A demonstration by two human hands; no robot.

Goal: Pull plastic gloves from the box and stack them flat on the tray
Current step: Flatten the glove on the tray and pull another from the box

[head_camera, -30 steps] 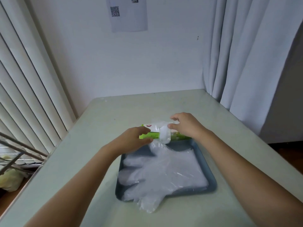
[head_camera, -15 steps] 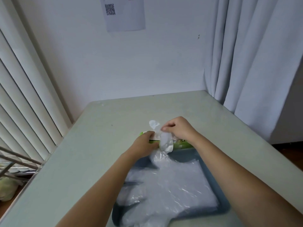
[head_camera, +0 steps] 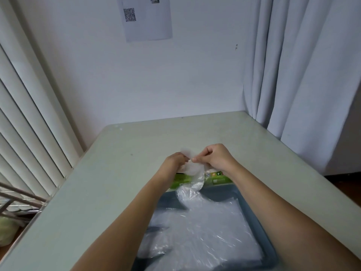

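A pale grey-green table with a smooth top (head_camera: 117,182) is pushed into the corner, against a plain white wall (head_camera: 156,85). A white sheet of paper (head_camera: 148,20) is stuck high on that wall, with a black square QR code (head_camera: 130,14) printed at its upper left. A small dark mark (head_camera: 236,46) sits on the wall further right. Long white fabric curtains (head_camera: 293,65) hang in folds on the right, touching the table's far corner. Wide off-white vertical blinds (head_camera: 29,124) run along the left side. Below them, thin grey metal bars (head_camera: 17,200) cross near a blurred yellow-green bundle (head_camera: 7,231). Dark brown floor (head_camera: 343,184) shows at the right.

Crumpled clear glove (head_camera: 192,171) above green box (head_camera: 218,179); flat gloves (head_camera: 205,231) fill blue tray (head_camera: 220,192).
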